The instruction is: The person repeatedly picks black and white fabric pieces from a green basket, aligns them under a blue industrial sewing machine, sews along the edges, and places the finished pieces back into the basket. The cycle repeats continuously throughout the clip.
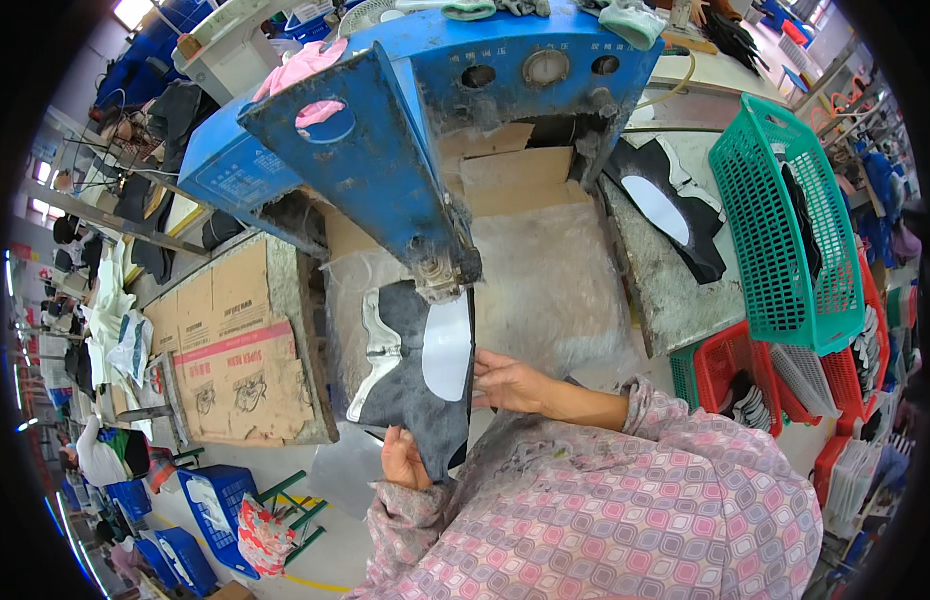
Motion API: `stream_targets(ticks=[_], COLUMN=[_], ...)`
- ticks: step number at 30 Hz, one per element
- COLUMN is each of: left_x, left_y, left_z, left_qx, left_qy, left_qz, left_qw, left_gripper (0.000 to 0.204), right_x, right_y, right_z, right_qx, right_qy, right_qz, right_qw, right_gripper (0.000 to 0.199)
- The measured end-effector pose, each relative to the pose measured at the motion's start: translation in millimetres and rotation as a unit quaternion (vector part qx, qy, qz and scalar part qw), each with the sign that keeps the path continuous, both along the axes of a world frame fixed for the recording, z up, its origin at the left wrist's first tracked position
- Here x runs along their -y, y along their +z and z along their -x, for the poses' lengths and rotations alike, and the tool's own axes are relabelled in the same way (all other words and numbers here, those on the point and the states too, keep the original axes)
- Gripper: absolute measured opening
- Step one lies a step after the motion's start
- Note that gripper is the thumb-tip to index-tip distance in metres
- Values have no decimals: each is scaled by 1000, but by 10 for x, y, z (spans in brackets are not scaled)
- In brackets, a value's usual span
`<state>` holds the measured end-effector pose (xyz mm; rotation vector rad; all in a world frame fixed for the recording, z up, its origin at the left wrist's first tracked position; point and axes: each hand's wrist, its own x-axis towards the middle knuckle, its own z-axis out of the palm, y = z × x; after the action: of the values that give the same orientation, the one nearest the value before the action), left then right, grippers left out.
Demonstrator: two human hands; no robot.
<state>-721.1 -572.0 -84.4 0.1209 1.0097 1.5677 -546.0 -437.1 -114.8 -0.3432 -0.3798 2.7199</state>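
Observation:
A dark grey cut panel (413, 345) hangs upright between my hands, under the machine's blue arm. It carries a smooth white oval patch (446, 352) and, along its left edge, a curved white strip (377, 345). My left hand (403, 459) pinches the panel's lower edge, fingers closed. My right hand (508, 382) grips the right edge, its thumb and fingers closed around it; part of those fingertips is hidden by the panel. The arm's dirty metal nozzle head (443, 272) is right at the panel's top edge; whether they touch I cannot tell.
The blue machine (545, 45) stands ahead, over a film-covered bed (555, 270). At left, flattened cardboard (235, 340) covers a side table. On the right table (675, 290) lies a similar dark panel (665, 205) beside a green basket (775, 220). Red baskets (720, 375) stand below.

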Motion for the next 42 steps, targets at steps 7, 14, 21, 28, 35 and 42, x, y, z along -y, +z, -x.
stream_targets(ticks=[7,14,21,28,35,42], left_x=[395,124,324,-380,-1655,-2720], left_y=[127,44,66,171,981,1603], left_z=[-87,-45,-69,-688,-2311,-5198], left_qx=[11,-106,-30,73,-149,9], left_qy=[16,-38,-43,-291,-532,-650], left_qz=[-12,-4,-4,-45,-110,-239], left_qw=[1000,994,999,953,826,721], left_gripper=[44,37,31,40,4,2], right_x=[378,234,490,461,537,242], right_y=[53,92,-49,377,1172,1788], right_z=[-31,-35,-231,-1370,-3120,-5574], right_qx=[15,-18,9,79,189,172], right_qy=[35,-44,-81,-270,-533,-632], right_qz=[32,27,39,-13,-119,-192], right_qw=[999,999,996,960,816,731], right_gripper=[60,56,42,45,49,47])
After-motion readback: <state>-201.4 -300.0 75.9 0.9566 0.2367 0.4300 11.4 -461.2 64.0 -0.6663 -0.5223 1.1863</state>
